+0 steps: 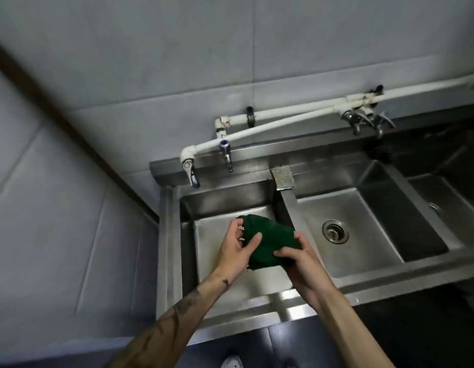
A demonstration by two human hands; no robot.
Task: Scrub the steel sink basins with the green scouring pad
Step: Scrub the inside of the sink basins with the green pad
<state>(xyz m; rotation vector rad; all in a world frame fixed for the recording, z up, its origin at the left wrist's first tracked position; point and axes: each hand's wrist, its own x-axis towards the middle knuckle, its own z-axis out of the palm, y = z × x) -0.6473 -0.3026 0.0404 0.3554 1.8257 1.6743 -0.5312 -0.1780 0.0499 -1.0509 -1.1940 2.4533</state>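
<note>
A dark green scouring pad (270,239), folded and bunched, hangs over the left steel basin (212,229). My left hand (237,247) grips its left side, thumb across the front. My right hand (297,257) pinches its lower right corner. The pad hides most of the divider (286,200) between the left basin and the middle basin (363,219). That middle basin has a round drain strainer (335,231). A third basin (448,197) lies at the far right, partly cut off.
Two taps (190,173) (226,155) hang over the left basin on white pipes (270,128); two more taps (363,122) sit further right. A grey worn pad (283,177) rests on the back ledge. Tiled wall stands left. A white shoe (232,362) shows below.
</note>
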